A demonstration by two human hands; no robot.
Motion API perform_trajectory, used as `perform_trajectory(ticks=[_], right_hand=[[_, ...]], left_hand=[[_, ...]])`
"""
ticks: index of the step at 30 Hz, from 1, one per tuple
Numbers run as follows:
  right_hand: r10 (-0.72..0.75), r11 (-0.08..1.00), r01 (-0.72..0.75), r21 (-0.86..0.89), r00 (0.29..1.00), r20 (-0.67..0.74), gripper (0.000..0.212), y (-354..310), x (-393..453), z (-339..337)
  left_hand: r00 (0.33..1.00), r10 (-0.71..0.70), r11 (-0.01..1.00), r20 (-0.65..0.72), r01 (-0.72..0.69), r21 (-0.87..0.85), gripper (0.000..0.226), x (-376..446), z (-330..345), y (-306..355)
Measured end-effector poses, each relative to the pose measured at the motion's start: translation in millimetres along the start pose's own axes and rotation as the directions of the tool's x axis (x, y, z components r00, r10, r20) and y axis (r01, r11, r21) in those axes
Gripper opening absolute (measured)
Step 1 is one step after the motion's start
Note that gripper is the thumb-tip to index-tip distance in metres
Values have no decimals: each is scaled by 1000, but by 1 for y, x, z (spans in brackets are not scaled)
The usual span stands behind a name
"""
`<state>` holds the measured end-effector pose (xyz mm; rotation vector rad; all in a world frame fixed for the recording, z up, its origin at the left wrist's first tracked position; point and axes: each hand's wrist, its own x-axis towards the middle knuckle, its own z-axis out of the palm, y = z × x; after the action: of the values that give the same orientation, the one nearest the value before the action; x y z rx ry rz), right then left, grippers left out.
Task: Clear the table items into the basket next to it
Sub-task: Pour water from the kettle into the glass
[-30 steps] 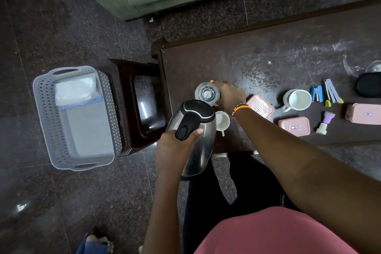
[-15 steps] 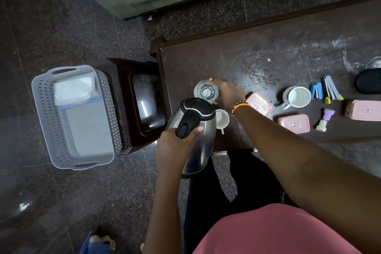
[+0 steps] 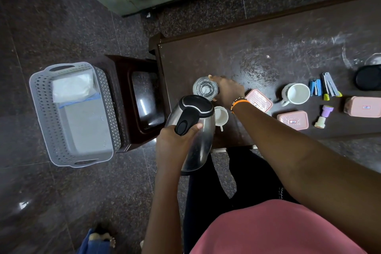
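L hand [image 3: 175,140] grips steel kettle [image 3: 195,136]; R hand [image 3: 227,90] round glass [image 3: 205,88].

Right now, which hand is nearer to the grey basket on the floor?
Left. The left hand holds the kettle just past the table's end, toward the grey basket. The right hand grips the glass farther away.

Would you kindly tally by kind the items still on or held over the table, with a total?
Kettle: 1, held by the left hand
Glass: 1, gripped by the right hand
White mugs: 2
Pink lidded boxes: 3
Staplers: 2
Purple stamp: 1
Black round item: 1
Total: 11
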<state>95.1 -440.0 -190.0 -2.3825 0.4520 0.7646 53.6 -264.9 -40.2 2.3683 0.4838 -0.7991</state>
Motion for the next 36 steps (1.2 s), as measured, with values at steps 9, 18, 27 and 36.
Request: perform_trajectory(ticks=[9,18,27,36], right_hand=[[10,1000,-10,13,1000,-5,65,0,0,0],[0,1000,0,27,1000,-1,59,0,0,-2],[0,1000,0,15,1000,2,58,0,1,-2],[-3,1000,3,12,1000,-1,54,0,4,0]], left_hand=[[1000,-16,999,6,16,33,55,-1,-2,1],[1000,-28,999,0,28,26,54,1,0,2],[999,-31,999,-12,31,26,54,0,0,3],[999,-31,998,-21,32,48,55,0,-1,7]])
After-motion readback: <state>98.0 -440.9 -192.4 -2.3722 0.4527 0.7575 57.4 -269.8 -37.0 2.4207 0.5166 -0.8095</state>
